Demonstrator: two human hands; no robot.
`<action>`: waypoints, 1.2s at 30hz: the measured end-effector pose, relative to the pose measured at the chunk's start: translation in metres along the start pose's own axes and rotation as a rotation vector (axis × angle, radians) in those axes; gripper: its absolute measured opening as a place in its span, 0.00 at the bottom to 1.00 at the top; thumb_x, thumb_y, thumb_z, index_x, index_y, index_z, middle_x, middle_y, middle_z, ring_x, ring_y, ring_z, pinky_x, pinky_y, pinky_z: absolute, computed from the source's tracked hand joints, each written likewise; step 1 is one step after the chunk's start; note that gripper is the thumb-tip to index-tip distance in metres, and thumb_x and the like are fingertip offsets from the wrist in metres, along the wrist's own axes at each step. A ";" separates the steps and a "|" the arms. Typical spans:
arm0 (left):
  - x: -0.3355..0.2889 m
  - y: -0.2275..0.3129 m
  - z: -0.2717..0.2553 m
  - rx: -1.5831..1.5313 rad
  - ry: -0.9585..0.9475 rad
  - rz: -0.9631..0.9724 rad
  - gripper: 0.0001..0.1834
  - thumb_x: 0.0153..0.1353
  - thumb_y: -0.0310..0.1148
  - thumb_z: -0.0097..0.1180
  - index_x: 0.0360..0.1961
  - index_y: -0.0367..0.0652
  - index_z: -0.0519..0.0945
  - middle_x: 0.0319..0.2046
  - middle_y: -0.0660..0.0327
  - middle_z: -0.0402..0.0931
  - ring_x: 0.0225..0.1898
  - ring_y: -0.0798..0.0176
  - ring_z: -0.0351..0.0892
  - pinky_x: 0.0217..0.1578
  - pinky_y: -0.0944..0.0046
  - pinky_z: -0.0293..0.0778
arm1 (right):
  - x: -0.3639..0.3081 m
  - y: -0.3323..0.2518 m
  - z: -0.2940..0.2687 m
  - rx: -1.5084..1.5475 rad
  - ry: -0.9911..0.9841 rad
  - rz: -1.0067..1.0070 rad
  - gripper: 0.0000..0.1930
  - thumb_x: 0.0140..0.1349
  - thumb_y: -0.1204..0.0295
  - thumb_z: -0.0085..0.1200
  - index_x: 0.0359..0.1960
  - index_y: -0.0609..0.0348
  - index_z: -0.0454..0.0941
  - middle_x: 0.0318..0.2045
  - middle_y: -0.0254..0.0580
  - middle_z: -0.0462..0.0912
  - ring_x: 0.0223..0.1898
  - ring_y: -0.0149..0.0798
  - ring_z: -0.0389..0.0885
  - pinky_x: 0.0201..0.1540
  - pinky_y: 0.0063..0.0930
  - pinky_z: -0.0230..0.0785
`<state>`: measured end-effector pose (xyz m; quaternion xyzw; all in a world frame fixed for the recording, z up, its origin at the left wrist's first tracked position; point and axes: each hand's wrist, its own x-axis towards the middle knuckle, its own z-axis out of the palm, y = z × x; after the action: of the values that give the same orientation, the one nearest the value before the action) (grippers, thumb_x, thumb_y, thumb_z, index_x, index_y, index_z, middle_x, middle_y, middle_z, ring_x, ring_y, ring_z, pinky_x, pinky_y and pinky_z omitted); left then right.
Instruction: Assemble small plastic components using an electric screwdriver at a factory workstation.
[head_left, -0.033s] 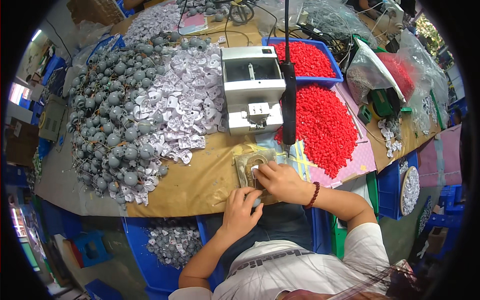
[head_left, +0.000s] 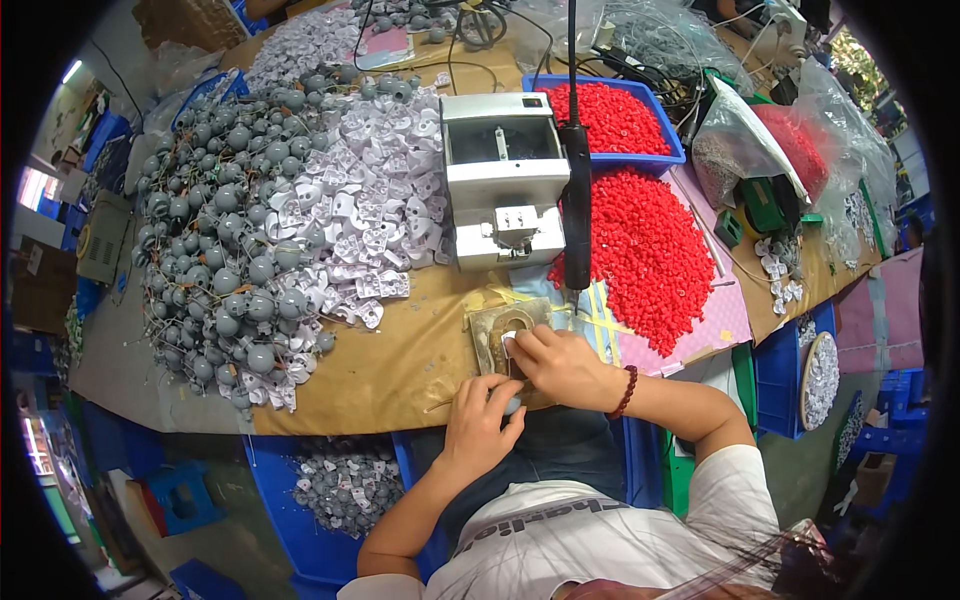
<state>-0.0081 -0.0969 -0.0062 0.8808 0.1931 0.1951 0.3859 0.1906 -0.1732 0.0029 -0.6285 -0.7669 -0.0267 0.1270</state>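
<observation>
My left hand (head_left: 482, 425) is closed around a grey ball-shaped part (head_left: 512, 405) at the table's front edge; most of the ball is hidden by the fingers. My right hand (head_left: 562, 368), a dark red bead bracelet at its wrist, pinches a small white plastic piece (head_left: 509, 339). That piece is over a worn metal block (head_left: 482, 330) with a rounded recess, and the fingers hide part of both. The two hands are close together, the right one slightly farther from me.
A silver screw feeder (head_left: 508, 185) stands behind the block, with a black electric screwdriver (head_left: 577, 215) hanging beside it. White parts (head_left: 365, 190) and grey balls with wires (head_left: 225, 230) are heaped at left. Red pieces (head_left: 650, 255) lie at right, before a blue tray (head_left: 660, 162).
</observation>
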 end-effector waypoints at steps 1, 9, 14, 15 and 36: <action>0.001 0.000 0.000 0.012 0.006 0.000 0.21 0.53 0.26 0.68 0.50 0.40 0.81 0.49 0.52 0.76 0.50 0.44 0.75 0.53 0.50 0.73 | 0.000 -0.004 0.000 -0.038 -0.014 -0.013 0.17 0.54 0.67 0.58 0.41 0.68 0.82 0.37 0.41 0.75 0.41 0.40 0.78 0.34 0.30 0.76; 0.020 0.001 0.001 0.479 0.081 0.086 0.32 0.51 0.24 0.62 0.62 0.42 0.78 0.61 0.48 0.73 0.61 0.40 0.71 0.59 0.43 0.70 | -0.014 0.003 0.004 0.084 0.086 -0.019 0.20 0.55 0.70 0.59 0.48 0.70 0.81 0.50 0.49 0.79 0.49 0.49 0.77 0.49 0.39 0.74; 0.022 -0.008 0.015 0.496 0.032 0.093 0.35 0.49 0.23 0.62 0.64 0.43 0.78 0.61 0.48 0.74 0.63 0.40 0.71 0.59 0.44 0.71 | -0.034 0.040 -0.011 0.611 0.180 0.291 0.19 0.59 0.80 0.61 0.54 0.63 0.81 0.52 0.52 0.82 0.55 0.54 0.79 0.58 0.44 0.72; 0.022 -0.009 0.015 0.490 0.039 0.097 0.34 0.50 0.23 0.62 0.63 0.44 0.78 0.61 0.48 0.74 0.63 0.40 0.71 0.59 0.45 0.72 | -0.042 0.047 -0.016 0.693 0.186 0.369 0.19 0.60 0.81 0.61 0.55 0.62 0.81 0.52 0.52 0.82 0.56 0.54 0.80 0.60 0.44 0.72; 0.029 -0.018 0.011 0.458 0.051 0.150 0.27 0.53 0.24 0.64 0.58 0.43 0.81 0.56 0.53 0.77 0.61 0.47 0.75 0.54 0.50 0.74 | -0.026 0.049 0.007 2.072 0.245 0.776 0.19 0.65 0.79 0.62 0.58 0.62 0.77 0.46 0.46 0.84 0.29 0.27 0.79 0.26 0.17 0.70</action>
<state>0.0183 -0.0781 -0.0205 0.9520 0.1762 0.1963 0.1556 0.2421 -0.1867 -0.0159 -0.4087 -0.1521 0.6062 0.6651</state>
